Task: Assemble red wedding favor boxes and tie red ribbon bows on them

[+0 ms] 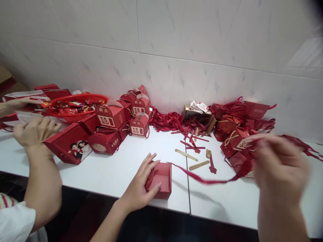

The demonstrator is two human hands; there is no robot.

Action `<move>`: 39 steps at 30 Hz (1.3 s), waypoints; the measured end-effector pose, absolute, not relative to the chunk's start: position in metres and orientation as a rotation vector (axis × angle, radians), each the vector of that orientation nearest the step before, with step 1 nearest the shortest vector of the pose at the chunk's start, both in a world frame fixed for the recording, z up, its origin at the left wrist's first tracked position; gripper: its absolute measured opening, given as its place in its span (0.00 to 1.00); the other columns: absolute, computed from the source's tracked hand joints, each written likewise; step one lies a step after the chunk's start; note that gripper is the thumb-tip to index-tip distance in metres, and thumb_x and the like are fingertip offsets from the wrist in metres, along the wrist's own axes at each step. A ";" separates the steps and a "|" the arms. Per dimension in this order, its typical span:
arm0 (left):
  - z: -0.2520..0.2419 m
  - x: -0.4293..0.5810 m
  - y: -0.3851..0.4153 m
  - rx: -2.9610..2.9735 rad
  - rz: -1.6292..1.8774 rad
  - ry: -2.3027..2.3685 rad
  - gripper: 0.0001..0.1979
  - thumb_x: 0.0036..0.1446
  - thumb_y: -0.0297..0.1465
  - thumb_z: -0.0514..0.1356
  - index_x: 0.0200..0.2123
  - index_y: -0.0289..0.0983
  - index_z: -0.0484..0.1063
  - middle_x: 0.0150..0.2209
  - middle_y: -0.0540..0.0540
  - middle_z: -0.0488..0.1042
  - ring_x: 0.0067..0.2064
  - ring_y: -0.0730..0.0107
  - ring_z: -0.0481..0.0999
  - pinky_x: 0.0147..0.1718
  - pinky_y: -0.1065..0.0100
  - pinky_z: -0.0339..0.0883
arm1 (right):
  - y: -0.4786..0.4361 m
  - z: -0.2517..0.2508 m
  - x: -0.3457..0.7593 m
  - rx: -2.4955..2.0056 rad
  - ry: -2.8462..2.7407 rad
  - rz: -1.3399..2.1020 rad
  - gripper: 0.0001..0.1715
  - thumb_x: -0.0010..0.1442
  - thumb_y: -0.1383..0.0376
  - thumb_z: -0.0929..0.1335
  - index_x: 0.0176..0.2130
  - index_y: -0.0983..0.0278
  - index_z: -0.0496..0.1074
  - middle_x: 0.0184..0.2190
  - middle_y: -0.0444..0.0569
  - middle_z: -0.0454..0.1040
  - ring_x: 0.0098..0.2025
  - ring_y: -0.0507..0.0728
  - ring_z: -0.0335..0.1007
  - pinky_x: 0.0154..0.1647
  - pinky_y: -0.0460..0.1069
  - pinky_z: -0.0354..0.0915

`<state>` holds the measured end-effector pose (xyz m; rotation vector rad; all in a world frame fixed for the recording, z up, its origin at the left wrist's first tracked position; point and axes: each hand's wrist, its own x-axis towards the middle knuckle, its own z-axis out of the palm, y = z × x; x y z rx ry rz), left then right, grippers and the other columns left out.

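Observation:
A small red gift box [163, 181] stands with its top open at the table's front edge. My left hand [142, 183] grips it from the left, with fingers and thumb over its rim. Something dark red and folded shows inside it under my fingers; I cannot make out what. On the right, my right hand [280, 164], raised and blurred, pinches a red ribbon [209, 181]. The ribbon sags leftward through the air, and its far end reaches the box's upper right corner.
A co-worker's hands [37, 131] are at the left, by a larger red box [69, 144] and a red basin [83, 95] of sweets. Red boxes [109, 116], a ribbon heap [166, 121], gold strips [186, 154] and finished-looking boxes [234, 141] line the wall.

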<state>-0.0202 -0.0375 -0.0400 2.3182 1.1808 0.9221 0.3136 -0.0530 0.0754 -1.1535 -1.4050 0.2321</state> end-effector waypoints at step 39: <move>-0.016 0.012 -0.027 2.570 0.992 1.283 0.09 0.58 0.28 0.56 0.39 0.43 0.75 0.54 0.45 0.69 0.60 0.50 0.58 0.57 0.43 0.54 | -0.032 0.005 0.203 -1.267 -1.941 0.714 0.12 0.60 0.68 0.64 0.25 0.63 0.66 0.25 0.45 0.69 0.29 0.53 0.66 0.30 0.46 0.59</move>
